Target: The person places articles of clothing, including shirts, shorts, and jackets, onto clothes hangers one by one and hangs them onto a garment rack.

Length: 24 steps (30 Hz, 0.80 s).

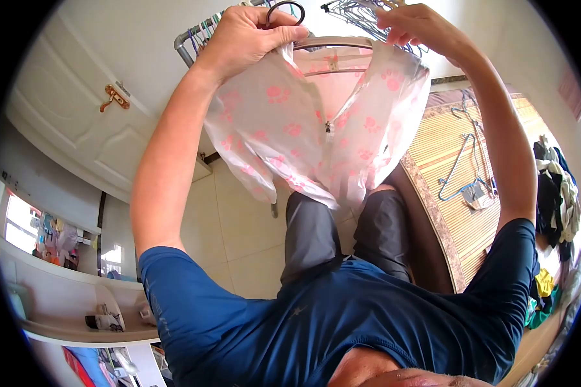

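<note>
A thin white zip jacket (pixel 271 122) with pink paw prints hangs in front of me, its neck open and a zip pull partway down the front. Inside its collar shows a brown clothes hanger (pixel 334 42). My left hand (pixel 252 40) is closed at the upper left, thumb and fingers around the hanger beside its dark hook (pixel 285 5). Jacket fabric hangs directly below that thumb. At the upper right, my right hand (pixel 421 29) has bent, parted fingers just above the jacket's shoulder. Nothing held shows in it.
Wire hangers (pixel 361 18) cluster behind my right hand. A grey rack (pixel 186 44) with more hangers stands behind my left. To the right, a bed mat (pixel 432 161) carries a blue hanger (pixel 457 169); piled clothes (pixel 555 193) lie beyond. A white door (pixel 64 97) is at left.
</note>
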Tool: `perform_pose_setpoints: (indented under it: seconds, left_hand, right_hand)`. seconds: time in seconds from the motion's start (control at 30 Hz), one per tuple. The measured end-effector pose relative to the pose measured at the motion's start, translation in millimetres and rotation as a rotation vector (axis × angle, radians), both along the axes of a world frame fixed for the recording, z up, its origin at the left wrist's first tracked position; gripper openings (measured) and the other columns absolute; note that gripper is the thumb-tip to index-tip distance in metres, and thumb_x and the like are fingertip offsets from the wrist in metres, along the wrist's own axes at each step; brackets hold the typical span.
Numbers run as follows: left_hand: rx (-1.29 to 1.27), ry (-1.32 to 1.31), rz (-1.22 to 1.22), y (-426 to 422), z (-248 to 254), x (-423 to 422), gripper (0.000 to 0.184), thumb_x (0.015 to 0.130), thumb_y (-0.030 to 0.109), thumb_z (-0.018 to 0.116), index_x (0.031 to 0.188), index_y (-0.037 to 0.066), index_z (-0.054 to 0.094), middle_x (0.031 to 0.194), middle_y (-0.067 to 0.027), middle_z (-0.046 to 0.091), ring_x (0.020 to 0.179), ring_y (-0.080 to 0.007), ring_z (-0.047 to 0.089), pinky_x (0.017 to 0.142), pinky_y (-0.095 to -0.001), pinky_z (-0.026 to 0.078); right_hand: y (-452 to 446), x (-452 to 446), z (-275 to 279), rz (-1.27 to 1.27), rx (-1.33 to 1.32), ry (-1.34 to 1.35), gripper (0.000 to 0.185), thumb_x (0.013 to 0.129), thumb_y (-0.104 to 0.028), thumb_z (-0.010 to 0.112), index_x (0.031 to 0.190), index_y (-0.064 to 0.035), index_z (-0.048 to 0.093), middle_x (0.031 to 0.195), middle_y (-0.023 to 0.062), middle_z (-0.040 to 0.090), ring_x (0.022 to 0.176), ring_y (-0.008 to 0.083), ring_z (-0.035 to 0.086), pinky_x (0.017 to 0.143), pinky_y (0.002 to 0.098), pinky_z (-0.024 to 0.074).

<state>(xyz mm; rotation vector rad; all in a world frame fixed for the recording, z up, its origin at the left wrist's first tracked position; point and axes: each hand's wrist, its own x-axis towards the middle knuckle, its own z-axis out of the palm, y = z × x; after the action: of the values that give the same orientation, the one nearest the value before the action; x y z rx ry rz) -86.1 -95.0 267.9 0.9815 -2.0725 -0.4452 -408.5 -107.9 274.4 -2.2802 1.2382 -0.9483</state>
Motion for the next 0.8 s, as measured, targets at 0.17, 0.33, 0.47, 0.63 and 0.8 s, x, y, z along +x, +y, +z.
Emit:
perform_pose_setpoints:
  seconds: [0.17, 0.33, 0.47, 0.63, 0.8]
  left_hand:
    - [0.045, 0.095, 0.025, 6.3, -2.6, -11.1, 0.010, 0.092, 0.008, 0.078, 0.096, 0.000, 0.081, 0.085, -0.0025, 0.078, 0.072, -0.0057, 0.066, 0.065, -0.0221, 0.052]
    - [0.073, 0.121, -0.027, -0.6, -4.2, -13.8, 0.014, 0.091, 0.010, 0.078, 0.099, -0.001, 0.080, 0.084, -0.0032, 0.077, 0.074, -0.0057, 0.064, 0.067, -0.0241, 0.053]
    - [0.010, 0.127, 0.013, 12.3, -2.7, -5.4, 0.024, 0.095, 0.014, 0.077, 0.113, -0.001, 0.077, 0.101, -0.0034, 0.076, 0.087, -0.0084, 0.067, 0.078, -0.0232, 0.054]
    - [-0.163, 0.033, 0.086, 29.2, -12.3, 50.2, 0.032, 0.094, 0.013, 0.077, 0.122, -0.002, 0.074, 0.111, -0.0051, 0.074, 0.096, -0.0088, 0.066, 0.087, -0.0255, 0.053]
    - [0.086, 0.134, 0.150, 34.9, -60.8, 108.9, 0.036, 0.090, 0.018, 0.080, 0.121, 0.000, 0.073, 0.095, 0.0002, 0.073, 0.087, -0.0088, 0.065, 0.085, -0.0257, 0.053]
  right_hand:
    - [12.6, 29.3, 2.5, 0.099, -0.275, 0.114, 0.047, 0.095, -0.042, 0.074, 0.113, 0.0007, 0.076, 0.103, 0.0135, 0.076, 0.097, 0.0212, 0.071, 0.086, 0.0346, 0.0569]
    - [19.9, 69.8, 13.3, 0.207, -0.270, 0.347, 0.039, 0.095, -0.038, 0.074, 0.114, -0.0045, 0.077, 0.103, 0.0153, 0.078, 0.094, 0.0277, 0.074, 0.085, 0.0385, 0.0577]
    - [27.2, 79.4, 24.0, 0.192, -0.278, 0.466, 0.035, 0.097, -0.034, 0.071, 0.112, -0.0034, 0.076, 0.103, 0.0178, 0.077, 0.093, 0.0315, 0.074, 0.083, 0.0416, 0.0569]
    - [17.3, 70.7, 23.5, 0.157, -0.377, 0.460, 0.032, 0.097, -0.030, 0.071, 0.110, -0.0021, 0.077, 0.102, 0.0174, 0.077, 0.093, 0.0297, 0.074, 0.084, 0.0402, 0.0569]
    - [7.9, 58.9, 24.9, 0.129, -0.341, 0.340, 0.026, 0.099, -0.022, 0.067, 0.110, 0.0008, 0.074, 0.091, 0.0096, 0.074, 0.083, 0.0183, 0.065, 0.082, 0.0370, 0.0527]
